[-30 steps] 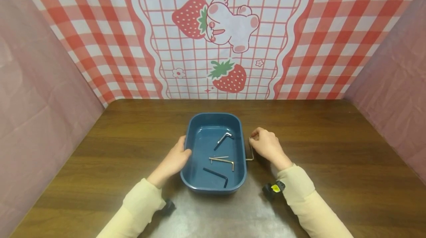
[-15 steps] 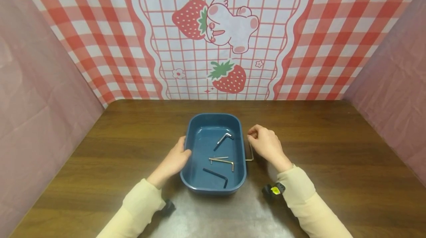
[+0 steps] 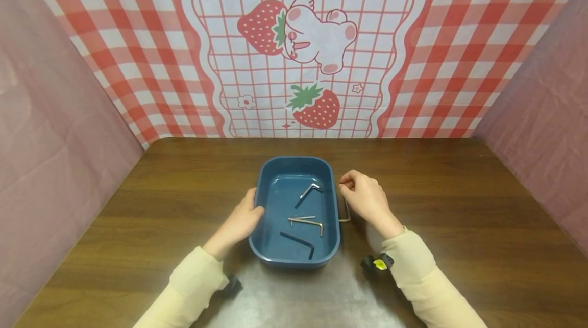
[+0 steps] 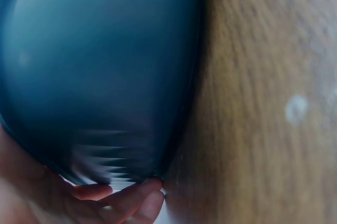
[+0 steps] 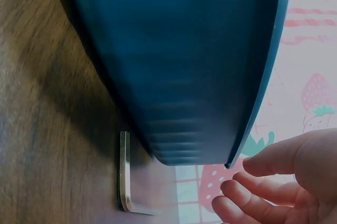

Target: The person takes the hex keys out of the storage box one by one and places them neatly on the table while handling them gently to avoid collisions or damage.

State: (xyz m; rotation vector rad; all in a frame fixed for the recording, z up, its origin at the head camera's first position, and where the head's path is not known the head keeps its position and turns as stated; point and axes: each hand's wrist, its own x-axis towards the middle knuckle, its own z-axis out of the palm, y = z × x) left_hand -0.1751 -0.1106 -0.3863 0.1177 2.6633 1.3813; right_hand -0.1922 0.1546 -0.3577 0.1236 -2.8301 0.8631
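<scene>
A blue rectangular bin (image 3: 298,261) stands on the table with several L-shaped hex keys inside. Among them are a black hex key (image 3: 300,240), a brassy hex key (image 3: 307,221) and a shiny silver hex key (image 3: 307,192). My left hand (image 3: 238,219) holds the bin's left side, thumb at the rim and fingers along the outer wall. Off the right side, my right hand (image 3: 366,196) hovers with loosely bent fingers and nothing between them; its fingertips are close to the rim. Below that hand, another brassy hex key (image 5: 125,174) lies on the table beside the bin.
The brown wooden table (image 3: 450,205) extends on both sides of the bin. Behind it hangs a red checked cloth (image 3: 413,108) with strawberry prints. Pink fabric (image 3: 69,114) closes off the left side, and similar fabric hangs at the right.
My right hand has shifted slightly left and away from me, toward the bin's rim. The hex key under it stays on the table. The left hand and bin keep their places.
</scene>
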